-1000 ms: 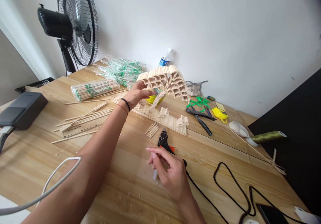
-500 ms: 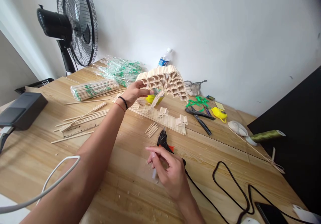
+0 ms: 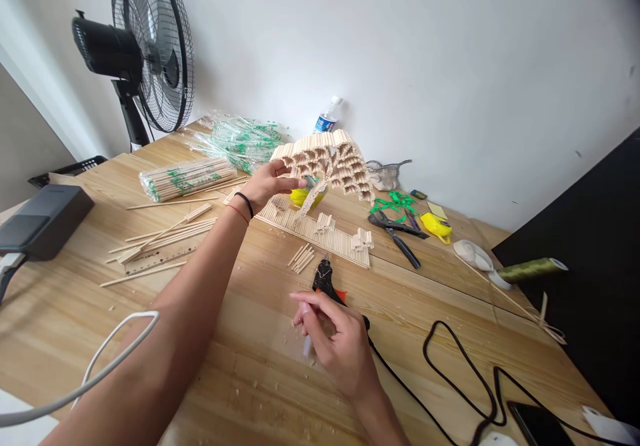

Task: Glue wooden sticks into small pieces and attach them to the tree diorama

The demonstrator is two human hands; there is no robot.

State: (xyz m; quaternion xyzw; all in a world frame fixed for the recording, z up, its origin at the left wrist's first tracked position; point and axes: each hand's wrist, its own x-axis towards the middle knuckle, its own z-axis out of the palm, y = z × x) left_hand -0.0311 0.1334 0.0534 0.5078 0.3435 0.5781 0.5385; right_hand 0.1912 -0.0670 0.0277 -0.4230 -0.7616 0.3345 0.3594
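Note:
A model built of short pale wooden sticks has a canopy-like top point(image 3: 320, 145), a slanting stem point(image 3: 313, 203) and a flat slatted base point(image 3: 345, 249). My left hand point(image 3: 273, 183) grips the canopy at its left edge, thumb in front and fingers partly hidden behind. Two small stick clusters stand on the base. Over the table, my right hand point(image 3: 340, 339) is loosely curled, index finger stretched out and thumb apart from it. Just beyond and partly behind it lies a black glue gun point(image 3: 324, 276) with an orange trigger. Several short cut sticks point(image 3: 301, 258) lie beside the nozzle.
Bagged sticks point(image 3: 187, 178), loose sticks and a ruler point(image 3: 155, 259) lie left. Behind are a fan point(image 3: 150, 53) and a bottle point(image 3: 327, 116). Right are pliers point(image 3: 400, 243), green scraps point(image 3: 397, 203), a ribbon roll point(image 3: 533, 271), a black cable point(image 3: 430, 346) and a phone point(image 3: 540, 426).

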